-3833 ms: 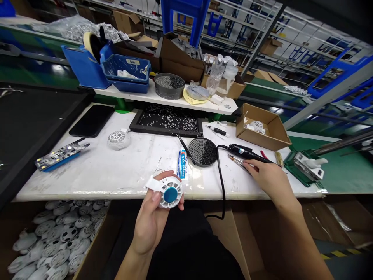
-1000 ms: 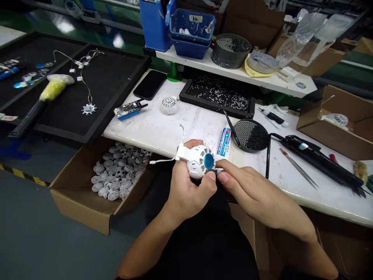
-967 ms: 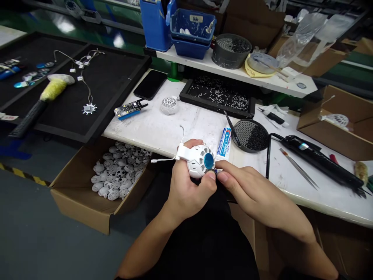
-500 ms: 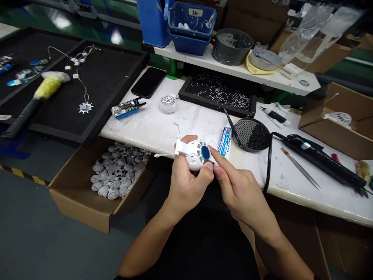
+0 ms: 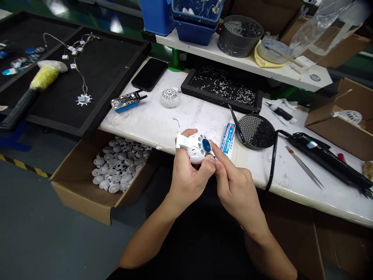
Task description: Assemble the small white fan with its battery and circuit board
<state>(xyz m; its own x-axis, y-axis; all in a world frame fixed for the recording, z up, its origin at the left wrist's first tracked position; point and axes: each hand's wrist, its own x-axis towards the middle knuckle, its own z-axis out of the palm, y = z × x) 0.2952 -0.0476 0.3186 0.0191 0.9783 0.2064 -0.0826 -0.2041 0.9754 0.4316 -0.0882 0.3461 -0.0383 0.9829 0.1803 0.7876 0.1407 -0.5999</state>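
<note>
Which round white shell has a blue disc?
The white shell in the left hand shows a blue disc; the lattice shell near the phone and the boxed shells show none.

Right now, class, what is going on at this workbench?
A person's left hand grips a white housing with a round blue disc on its face. The right hand has its fingertips at the housing's edge, close to the left thumb; what they pinch there is too hidden to tell. On the bench lie a glue tube, tweezers and a second white housing. A cardboard box below holds many similar pieces.
</note>
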